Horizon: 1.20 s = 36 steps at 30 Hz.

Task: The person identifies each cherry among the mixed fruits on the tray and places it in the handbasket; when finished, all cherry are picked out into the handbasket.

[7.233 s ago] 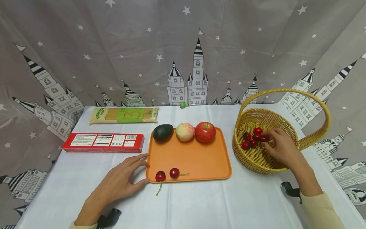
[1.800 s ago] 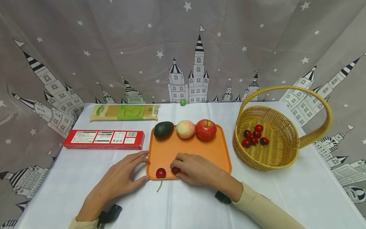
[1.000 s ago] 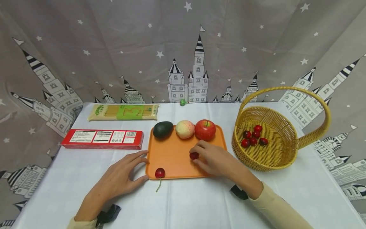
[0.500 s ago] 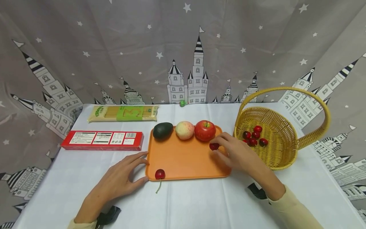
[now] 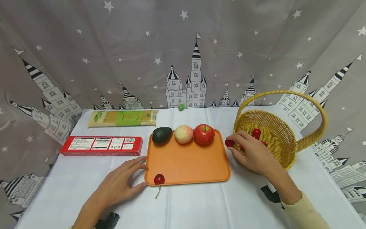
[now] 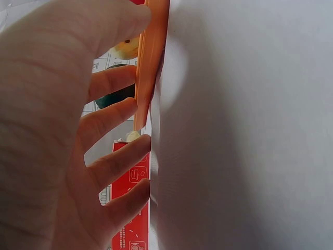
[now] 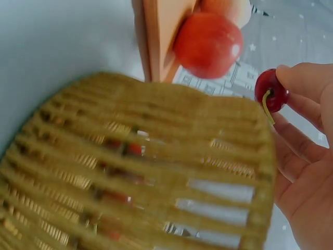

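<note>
My right hand (image 5: pixel 251 152) pinches a dark red cherry (image 7: pixel 271 90) between thumb and fingertips, its short stem showing in the right wrist view. That hand is at the left rim of a yellow wicker basket (image 5: pixel 291 149), partly covering the red cherries (image 5: pixel 256 131) inside. My left hand (image 5: pixel 118 184) touches the left edge of an orange tray (image 5: pixel 188 165) with spread fingers. Another cherry (image 5: pixel 159 179) lies at the tray's front edge, its stem hanging over. Along the tray's back sit an avocado (image 5: pixel 161 135), a peach (image 5: pixel 183 134) and a red apple (image 5: pixel 204 134).
A red box (image 5: pixel 101 146) with white labels lies left of the tray. Behind it is a packet of noodles (image 5: pixel 121 118) with a green band. A small green object (image 5: pixel 181 107) sits at the table's back edge. The basket's tall handle (image 5: pixel 286 91) arches over its opening.
My right hand came from the basket to the tray, took the right-hand cherry off it, and carried it rightward to the basket's rim. My left hand has stayed at the tray's edge.
</note>
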Each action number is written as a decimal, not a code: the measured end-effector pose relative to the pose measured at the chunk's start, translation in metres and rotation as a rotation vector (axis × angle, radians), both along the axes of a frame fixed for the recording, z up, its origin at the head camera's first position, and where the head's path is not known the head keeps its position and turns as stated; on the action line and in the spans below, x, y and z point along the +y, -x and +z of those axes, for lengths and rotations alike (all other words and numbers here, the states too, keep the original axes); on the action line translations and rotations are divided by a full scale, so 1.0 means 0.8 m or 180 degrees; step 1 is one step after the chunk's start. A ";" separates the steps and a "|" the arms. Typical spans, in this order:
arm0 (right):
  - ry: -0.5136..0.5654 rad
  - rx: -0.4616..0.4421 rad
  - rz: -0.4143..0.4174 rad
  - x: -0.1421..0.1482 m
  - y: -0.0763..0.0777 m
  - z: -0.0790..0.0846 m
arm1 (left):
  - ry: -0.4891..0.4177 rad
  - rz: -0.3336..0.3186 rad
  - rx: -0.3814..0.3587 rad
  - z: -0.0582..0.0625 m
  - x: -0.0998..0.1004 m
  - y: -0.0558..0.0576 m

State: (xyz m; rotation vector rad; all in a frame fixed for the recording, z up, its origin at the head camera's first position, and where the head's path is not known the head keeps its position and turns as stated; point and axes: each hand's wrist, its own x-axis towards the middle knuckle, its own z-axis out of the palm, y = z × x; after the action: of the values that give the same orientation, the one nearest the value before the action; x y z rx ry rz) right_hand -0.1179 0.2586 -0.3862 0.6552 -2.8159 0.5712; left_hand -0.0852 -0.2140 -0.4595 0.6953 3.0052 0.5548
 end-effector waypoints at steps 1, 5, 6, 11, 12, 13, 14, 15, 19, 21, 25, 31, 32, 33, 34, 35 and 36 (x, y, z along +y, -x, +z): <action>0.0009 -0.0038 -0.0033 0.003 -0.001 0.001 | 0.0007 0.0008 -0.0012 -0.001 0.000 -0.001; 0.0046 -0.0072 -0.0123 0.017 -0.002 0.003 | 0.0006 0.0000 0.0022 -0.002 -0.001 -0.001; 0.0053 -0.0050 -0.0131 0.020 -0.002 0.004 | -0.0001 -0.0006 0.0041 -0.002 -0.001 -0.001; 0.0061 0.0118 -0.0146 0.039 -0.003 0.003 | -0.0020 -0.0039 0.0090 -0.002 -0.001 -0.001; 0.0065 0.0154 -0.0147 0.042 -0.003 0.002 | -0.0019 -0.0040 0.0090 -0.002 -0.001 -0.001; 0.0069 0.0189 -0.0153 0.045 -0.003 0.002 | -0.0014 -0.0040 0.0081 -0.002 -0.001 -0.001; 0.0072 0.0226 -0.0157 0.048 -0.003 0.001 | -0.0009 -0.0039 0.0072 -0.002 -0.001 -0.001; 0.0084 0.0246 -0.0160 0.052 -0.002 0.000 | -0.0008 -0.0037 0.0069 -0.002 -0.001 -0.001; 0.0094 0.0308 -0.0212 0.065 -0.002 -0.006 | 0.0008 -0.0030 0.0049 -0.001 0.000 -0.001; 0.0084 0.0314 -0.0241 0.070 -0.002 -0.009 | 0.0006 -0.0026 0.0049 0.000 0.000 -0.001; 0.0051 0.0302 -0.0313 0.079 -0.002 -0.016 | 0.0010 -0.0027 0.0044 0.000 0.000 -0.001; 0.0025 0.0199 -0.0387 0.089 -0.004 -0.025 | 0.0019 -0.0017 0.0035 0.000 -0.001 -0.001; 0.0023 0.0182 -0.0399 0.091 -0.004 -0.026 | 0.0017 -0.0017 0.0039 0.000 -0.001 -0.001; 0.0021 0.0161 -0.0414 0.093 -0.003 -0.028 | 0.0018 -0.0016 0.0039 0.000 -0.001 -0.001; 0.0018 0.0142 -0.0430 0.095 -0.003 -0.029 | 0.0020 -0.0016 0.0040 -0.001 -0.001 -0.001; 0.0012 0.0119 -0.0450 0.097 -0.002 -0.031 | 0.0021 -0.0015 0.0040 -0.001 0.000 -0.001; 0.0005 0.0096 -0.0476 0.100 -0.002 -0.032 | 0.0021 -0.0018 0.0040 -0.001 0.000 -0.001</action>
State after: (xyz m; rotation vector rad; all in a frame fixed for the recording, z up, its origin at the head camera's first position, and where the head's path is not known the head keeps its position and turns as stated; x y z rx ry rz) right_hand -0.1165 0.3383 -0.4116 0.4441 -2.8053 0.5315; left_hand -0.0847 -0.2143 -0.4604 0.7095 3.0143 0.5422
